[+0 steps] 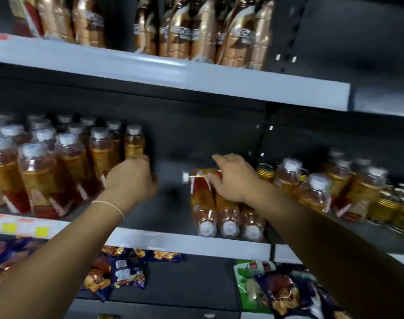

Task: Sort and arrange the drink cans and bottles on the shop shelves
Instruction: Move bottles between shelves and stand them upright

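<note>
Grips with left hand the end upright bottle, left of centre; holds with right hand a sideways bottle atop three lying bottles, centre-right on middle shelf.

Left of the lying bottles the middle shelf is bare back to the dark rear panel, a wide lane open from the front edge. The upright bottles wall that lane's far side, packed close; the left hand grips the end bottle there. On top of the lying bottles a crosswise bottle sits in the grip of the right hand (mostly covered). Right of them gold cans and more bottles stand close. Over them the upper shelf caps the headroom.
</note>
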The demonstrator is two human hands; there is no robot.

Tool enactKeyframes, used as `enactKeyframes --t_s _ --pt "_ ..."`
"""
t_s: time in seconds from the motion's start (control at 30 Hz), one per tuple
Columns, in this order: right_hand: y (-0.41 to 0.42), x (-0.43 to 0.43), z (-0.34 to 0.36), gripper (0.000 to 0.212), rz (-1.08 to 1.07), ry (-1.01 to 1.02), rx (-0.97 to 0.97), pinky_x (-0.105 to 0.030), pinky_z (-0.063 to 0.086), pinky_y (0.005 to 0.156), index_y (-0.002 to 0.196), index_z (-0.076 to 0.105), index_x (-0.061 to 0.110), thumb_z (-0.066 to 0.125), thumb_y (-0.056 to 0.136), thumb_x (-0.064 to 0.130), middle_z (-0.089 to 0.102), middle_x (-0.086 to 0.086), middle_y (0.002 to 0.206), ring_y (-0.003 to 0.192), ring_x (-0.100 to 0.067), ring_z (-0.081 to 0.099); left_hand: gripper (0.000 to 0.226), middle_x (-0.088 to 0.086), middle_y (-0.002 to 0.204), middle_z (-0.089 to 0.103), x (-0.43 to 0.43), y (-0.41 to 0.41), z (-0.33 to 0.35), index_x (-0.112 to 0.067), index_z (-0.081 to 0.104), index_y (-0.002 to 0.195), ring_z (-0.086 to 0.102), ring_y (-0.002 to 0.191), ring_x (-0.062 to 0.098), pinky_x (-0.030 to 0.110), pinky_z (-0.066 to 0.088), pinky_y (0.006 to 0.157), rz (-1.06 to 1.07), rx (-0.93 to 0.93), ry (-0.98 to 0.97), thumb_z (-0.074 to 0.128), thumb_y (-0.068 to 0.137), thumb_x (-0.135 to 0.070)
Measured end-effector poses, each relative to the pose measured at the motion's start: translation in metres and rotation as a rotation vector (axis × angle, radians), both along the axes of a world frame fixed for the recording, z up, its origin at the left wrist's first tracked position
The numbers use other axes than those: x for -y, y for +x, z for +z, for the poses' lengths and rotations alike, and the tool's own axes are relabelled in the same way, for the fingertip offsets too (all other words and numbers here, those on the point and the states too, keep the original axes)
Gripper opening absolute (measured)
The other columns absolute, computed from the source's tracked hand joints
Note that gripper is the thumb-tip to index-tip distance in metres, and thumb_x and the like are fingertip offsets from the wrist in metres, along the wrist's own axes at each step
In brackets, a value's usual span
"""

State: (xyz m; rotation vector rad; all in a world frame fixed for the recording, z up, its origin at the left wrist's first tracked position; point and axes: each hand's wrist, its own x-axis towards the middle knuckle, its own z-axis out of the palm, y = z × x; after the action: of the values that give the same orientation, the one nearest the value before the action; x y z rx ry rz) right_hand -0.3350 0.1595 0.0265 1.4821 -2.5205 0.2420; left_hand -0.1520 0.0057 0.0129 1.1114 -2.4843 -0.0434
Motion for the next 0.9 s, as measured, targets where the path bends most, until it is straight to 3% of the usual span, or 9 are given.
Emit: enactKeyframes --t_s 0.2,0.33,0.53,0.73,0.83,0.9 --pt "-0.054 -0.075 0.016 0.061 -0.11 -0.065 -0.105 -0.042 0.03 0.115 0.149 0.035 0.016 0.044 0.099 0.05 0.048 -0.013 0.143 0.137 -0.032 0.035 0.058 0.017 0.13 0.053 -0.074 -0.088 0.002 -0.013 0.039 0.14 0.054 0.118 0.037 0.042 0.049 0.094 -0.353 -0.055 0.086 0.059 0.09 -0.036" --pt "-0.087 -0.12 0.021 0.06 -0.188 -0.093 -0.166 -0.043 0.027 0.117 0.148 0.037 0.018 0.041 0.099 0.052 0.051 -0.012 0.141 0.134 -0.032 0.038 0.067 0.013 0.143 0.044 -0.118 -0.132 0.003 -0.016 0.029 0.15 0.048 0.128 0.034 0.041 0.045 0.103 -0.519 -0.056 0.073 0.056 0.091 -0.033" --pt "-0.116 -0.171 0.005 0.066 -0.158 -0.121 0.015 -0.047 0.029 0.118 0.154 0.03 0.026 0.045 0.097 0.056 0.037 -0.014 0.155 0.146 -0.033 0.027 0.063 0.012 0.143 0.044 -0.161 -0.174 -0.004 -0.014 0.029 0.151 0.048 0.127 0.032 0.036 0.044 0.099 -0.607 -0.058 0.023 0.053 0.095 -0.032" --pt "-0.123 -0.182 -0.016 0.07 -0.035 -0.211 0.151 -0.045 0.04 0.11 0.154 0.03 0.029 0.053 0.093 0.056 0.045 -0.006 0.148 0.137 -0.024 0.039 0.078 0.013 0.143 0.042 -0.179 -0.189 -0.013 -0.02 0.017 0.154 0.05 0.122 0.033 0.038 0.051 0.088 -0.561 -0.022 0.049 0.056 0.086 -0.02" --pt "-0.127 -0.182 -0.021 0.078 0.004 -0.245 0.203 -0.038 0.046 0.102 0.15 0.032 0.031 0.067 0.084 0.054 0.046 -0.002 0.139 0.126 -0.021 0.046 0.079 0.013 0.141 0.043 -0.183 -0.193 -0.017 -0.018 0.018 0.154 0.052 0.12 0.032 0.035 0.05 0.086 -0.548 -0.024 0.056 0.056 0.085 -0.019" --pt "-0.129 -0.181 -0.025 0.078 0.029 -0.267 0.238 -0.026 0.048 0.09 0.148 0.032 0.033 0.07 0.083 0.051 0.045 -0.001 0.133 0.115 -0.016 0.051 0.081 0.012 0.144 0.042 -0.185 -0.193 -0.019 -0.019 0.017 0.155 0.051 0.121 0.031 0.034 0.05 0.088 -0.538 -0.014 0.071 0.057 0.085 -0.019"
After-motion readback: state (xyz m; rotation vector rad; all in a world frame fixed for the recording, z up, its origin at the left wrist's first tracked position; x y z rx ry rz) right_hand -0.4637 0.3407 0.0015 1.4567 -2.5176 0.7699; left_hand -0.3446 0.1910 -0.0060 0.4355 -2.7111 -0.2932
